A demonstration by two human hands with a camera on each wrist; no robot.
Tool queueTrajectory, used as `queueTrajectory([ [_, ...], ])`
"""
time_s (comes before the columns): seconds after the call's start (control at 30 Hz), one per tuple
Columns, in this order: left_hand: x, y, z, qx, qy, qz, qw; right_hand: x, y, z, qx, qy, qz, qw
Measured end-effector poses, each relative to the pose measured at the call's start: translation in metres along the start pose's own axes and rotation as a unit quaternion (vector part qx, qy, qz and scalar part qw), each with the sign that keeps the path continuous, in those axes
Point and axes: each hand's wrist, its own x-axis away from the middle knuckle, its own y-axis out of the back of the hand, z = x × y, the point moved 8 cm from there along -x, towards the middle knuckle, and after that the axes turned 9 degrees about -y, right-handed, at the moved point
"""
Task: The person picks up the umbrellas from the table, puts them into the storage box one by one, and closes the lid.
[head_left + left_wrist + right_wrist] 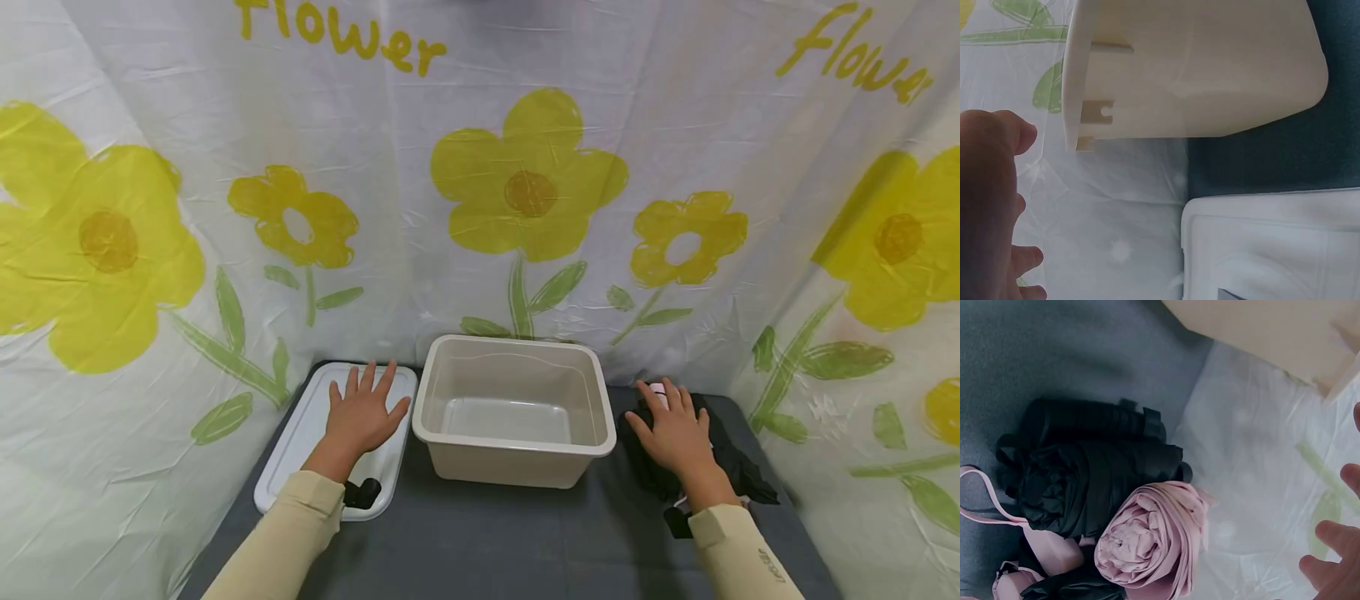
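My left hand (363,421) hangs with spread fingers over a white lid (303,450), which lies flat left of a beige plastic bin (506,468). Nothing is in its grasp in the left wrist view. On the other side of the bin, my right hand (678,437) is held over a pile of folded umbrellas, fingers spread and holding nothing. In the right wrist view the pile shows black umbrellas (1110,481) and a rolled pink umbrella (1147,540), with a pink strap (988,494) looping out beside them. The bin stands upright between my hands, its inside bare.
A dark grey cloth covers the table (480,542). Behind and at both sides hangs a white curtain (405,208) printed with yellow flowers, close to the bin's back rim. Small black devices (362,493) sit at my wrists.
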Motion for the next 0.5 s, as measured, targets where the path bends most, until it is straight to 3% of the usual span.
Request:
queueTrajectory([
  [0.5,-0.005,-0.005,-0.012,0.026,-0.01,-0.013,0.9995,-0.012,-0.014,-0.023,0.011,-0.015,0.011,1.0],
])
